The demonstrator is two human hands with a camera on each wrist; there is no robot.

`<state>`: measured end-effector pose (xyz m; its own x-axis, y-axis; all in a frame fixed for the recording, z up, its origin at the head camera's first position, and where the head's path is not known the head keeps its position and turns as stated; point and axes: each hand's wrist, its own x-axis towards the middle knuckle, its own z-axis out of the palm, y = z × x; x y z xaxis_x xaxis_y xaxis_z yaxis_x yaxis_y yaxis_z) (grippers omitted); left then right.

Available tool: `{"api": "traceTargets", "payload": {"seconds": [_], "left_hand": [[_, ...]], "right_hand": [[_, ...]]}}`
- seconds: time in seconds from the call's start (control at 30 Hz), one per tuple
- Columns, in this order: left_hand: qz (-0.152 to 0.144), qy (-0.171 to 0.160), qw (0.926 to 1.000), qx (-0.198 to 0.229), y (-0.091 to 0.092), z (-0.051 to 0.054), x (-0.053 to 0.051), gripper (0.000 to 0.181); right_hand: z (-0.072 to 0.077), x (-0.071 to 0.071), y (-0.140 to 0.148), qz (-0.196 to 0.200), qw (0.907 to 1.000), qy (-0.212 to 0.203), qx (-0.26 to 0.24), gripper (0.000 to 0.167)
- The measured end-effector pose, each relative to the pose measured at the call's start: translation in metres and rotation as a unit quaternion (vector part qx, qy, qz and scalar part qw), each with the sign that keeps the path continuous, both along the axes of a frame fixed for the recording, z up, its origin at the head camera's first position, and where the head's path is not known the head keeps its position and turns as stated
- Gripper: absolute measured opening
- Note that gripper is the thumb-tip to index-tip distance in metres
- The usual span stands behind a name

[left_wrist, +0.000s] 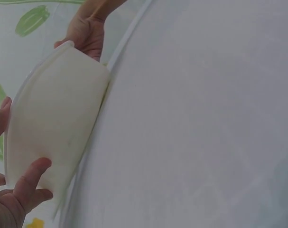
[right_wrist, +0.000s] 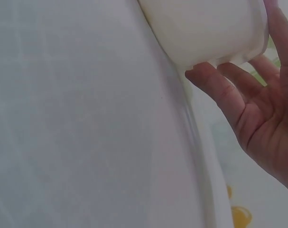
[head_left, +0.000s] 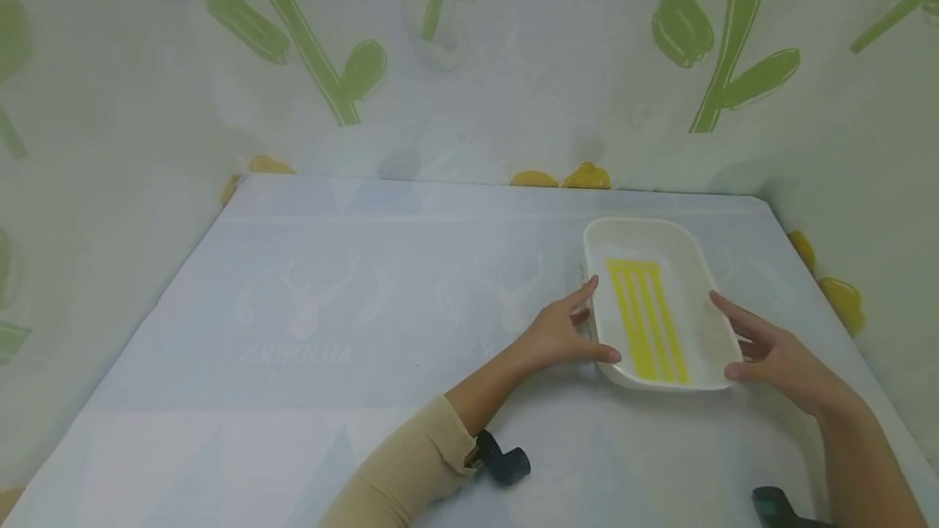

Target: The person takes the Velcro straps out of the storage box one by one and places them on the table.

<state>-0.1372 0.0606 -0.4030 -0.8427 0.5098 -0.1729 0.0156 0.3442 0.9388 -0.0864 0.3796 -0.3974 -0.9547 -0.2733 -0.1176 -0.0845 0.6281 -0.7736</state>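
A white rectangular tray (head_left: 693, 267) with rounded corners lies at the right of the table in the head view. On its floor are several long yellow strips (head_left: 645, 320), joined by a band at the far end. My left hand (head_left: 553, 336) holds the tray's left side, one digit over the rim and other fingers against the outer wall. The right hand (head_left: 781, 361) grips the opposite side near the front corner. In the left wrist view, fingers (left_wrist: 32, 178) press the tray's outer wall (left_wrist: 63, 109). The right wrist view has fingertips (right_wrist: 205, 71) at its lower edge.
The table (head_left: 293, 373) has a pale cover with faint deer prints. Behind and beside it hangs a whitish sheet (head_left: 513, 88) with green leaves and yellow shapes. Dark devices sit at the left wrist (head_left: 502, 459) and right wrist (head_left: 778, 508).
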Motion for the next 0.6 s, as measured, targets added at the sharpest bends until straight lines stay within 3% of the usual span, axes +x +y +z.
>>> {"api": "traceTargets", "payload": {"seconds": [0.17,0.37,0.6], "left_hand": [[-0.001,-0.002,1.0000,-0.002,-0.006,0.001,0.000,0.108],[-0.004,-0.004,1.0000,0.001,-0.014,0.002,-0.001,0.107],[-0.002,-0.001,1.0000,0.007,-0.024,0.001,-0.002,0.108]], "right_hand": [[0.000,-0.002,-0.005,-0.018,0.9995,-0.019,0.016,0.092],[0.000,-0.003,-0.015,-0.004,0.9988,-0.005,-0.048,0.087],[0.002,-0.006,-0.027,-0.009,0.9983,-0.006,-0.057,0.087]]}}
